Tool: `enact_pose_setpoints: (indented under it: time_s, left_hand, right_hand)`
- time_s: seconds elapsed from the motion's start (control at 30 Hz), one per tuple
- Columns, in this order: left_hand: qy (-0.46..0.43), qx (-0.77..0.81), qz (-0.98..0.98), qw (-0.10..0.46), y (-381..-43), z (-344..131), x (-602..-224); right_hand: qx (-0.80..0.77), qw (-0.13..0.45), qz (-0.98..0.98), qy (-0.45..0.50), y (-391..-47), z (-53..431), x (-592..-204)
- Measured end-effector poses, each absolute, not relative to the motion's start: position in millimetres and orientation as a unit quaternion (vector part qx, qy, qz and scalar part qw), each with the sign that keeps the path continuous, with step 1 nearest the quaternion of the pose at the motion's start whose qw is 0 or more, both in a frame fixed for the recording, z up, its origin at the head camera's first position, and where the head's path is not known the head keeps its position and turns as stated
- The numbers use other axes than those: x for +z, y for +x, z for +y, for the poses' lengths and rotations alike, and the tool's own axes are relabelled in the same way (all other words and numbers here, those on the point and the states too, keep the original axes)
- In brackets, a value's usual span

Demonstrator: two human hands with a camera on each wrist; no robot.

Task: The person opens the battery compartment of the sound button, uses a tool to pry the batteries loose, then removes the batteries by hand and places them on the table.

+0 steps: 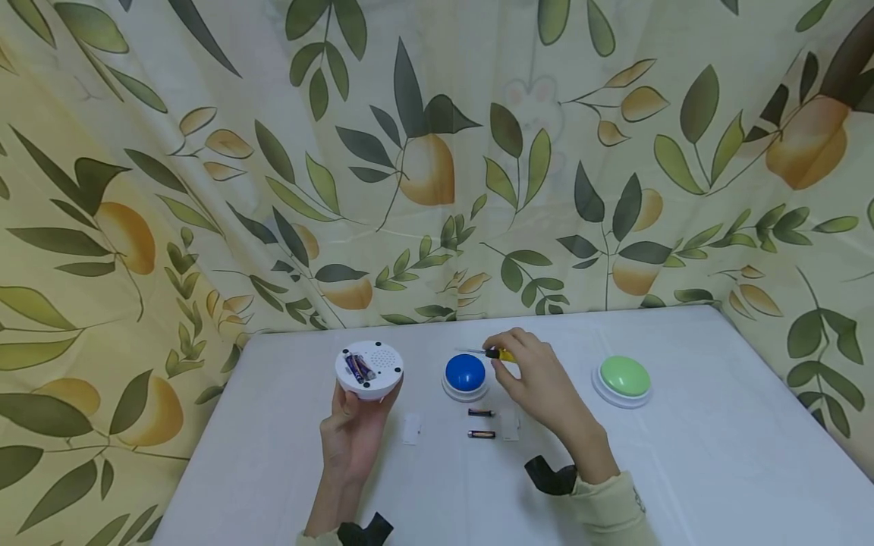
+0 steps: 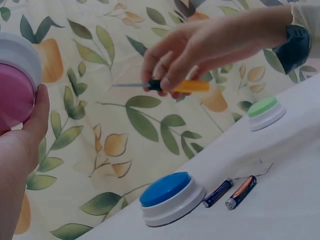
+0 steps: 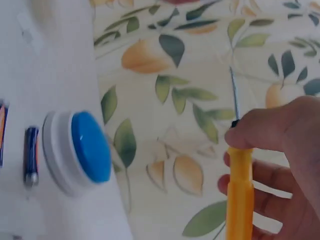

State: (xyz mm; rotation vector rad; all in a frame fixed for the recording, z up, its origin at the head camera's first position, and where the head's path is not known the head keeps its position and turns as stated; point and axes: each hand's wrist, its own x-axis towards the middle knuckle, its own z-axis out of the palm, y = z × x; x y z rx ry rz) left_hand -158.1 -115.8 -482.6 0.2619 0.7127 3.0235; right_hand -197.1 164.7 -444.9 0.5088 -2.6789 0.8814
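Observation:
My left hand (image 1: 355, 446) holds up a round push-button (image 1: 379, 361) with its white underside turned toward me. Batteries (image 1: 359, 367) sit in the uncovered compartment of that underside. Its pink dome (image 2: 15, 95) shows in the left wrist view. Between thumb and fingers, my right hand (image 1: 544, 383) pinches a yellow-handled screwdriver (image 3: 241, 195) above the table. The thin metal shaft points left, toward the held push-button but well apart from it. Under the right hand, a blue push-button (image 1: 466, 373) stands dome up on the table.
Two loose batteries (image 1: 481, 434) lie in front of the blue push-button. Small white rectangular pieces (image 1: 411, 429) lie on either side of them. A green push-button (image 1: 624, 377) stands to the right on the white-covered table (image 1: 710, 455). Behind hangs a fruit-and-leaf patterned curtain (image 1: 437, 250).

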Motion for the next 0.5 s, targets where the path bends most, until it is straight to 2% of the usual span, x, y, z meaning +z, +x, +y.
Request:
enact_pose_setpoints:
  time_s: [0.3,0.5]
  left_hand:
    - [0.086,0.967,0.238,0.026,-156,-115,-482]
    - [0.1,0.966,0.237,0.034,-156,-115,-482]
  right_hand:
    - [0.353,0.132,-0.924,0.062,-220,184,-474]
    - [0.358,0.106,-0.928,0.01,-229,191,-494]
